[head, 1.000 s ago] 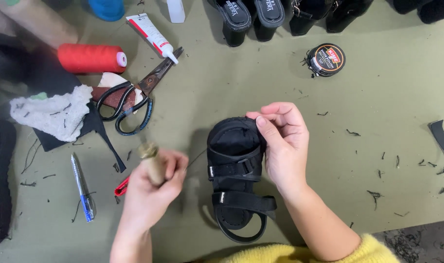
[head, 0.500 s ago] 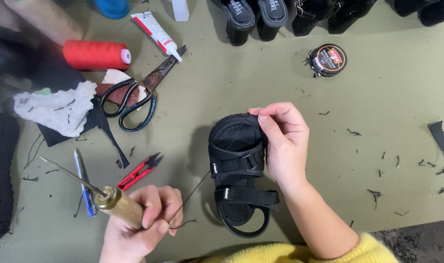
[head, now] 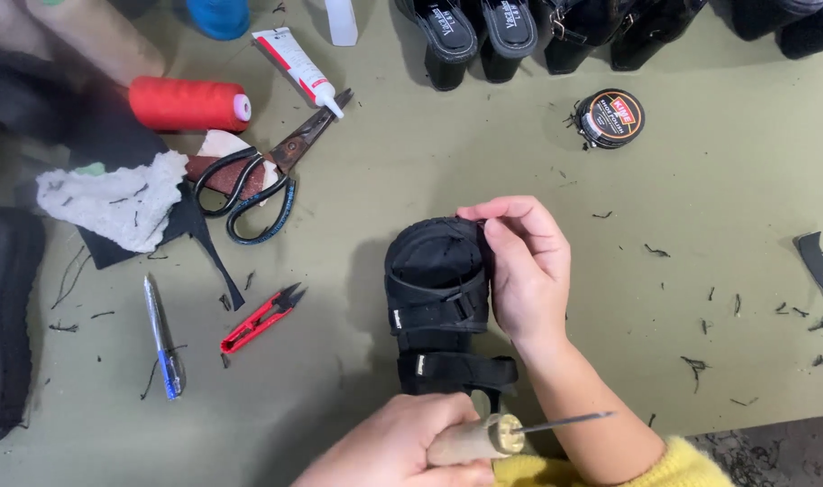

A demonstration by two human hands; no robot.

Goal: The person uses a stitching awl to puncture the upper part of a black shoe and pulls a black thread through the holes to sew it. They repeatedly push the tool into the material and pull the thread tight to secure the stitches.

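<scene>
Gripping a wooden-handled awl at the near edge, the left hand was curled tight around the handle, the metal needle pointing right across the right forearm. Just beyond, a black strapped sandal lay toe-away on the olive table. The right hand cupped its right side, fingertips pinched on the upper toe edge. It looked light and soft in the straps, stiffer in the sole, best held by the sides. Left of it lay red snips and a blue pen; farther, black scissors, a red thread spool and a white glue tube with red label. Far right of centre sat a round black polish tin with a red-and-white lid, black shoes behind it
</scene>
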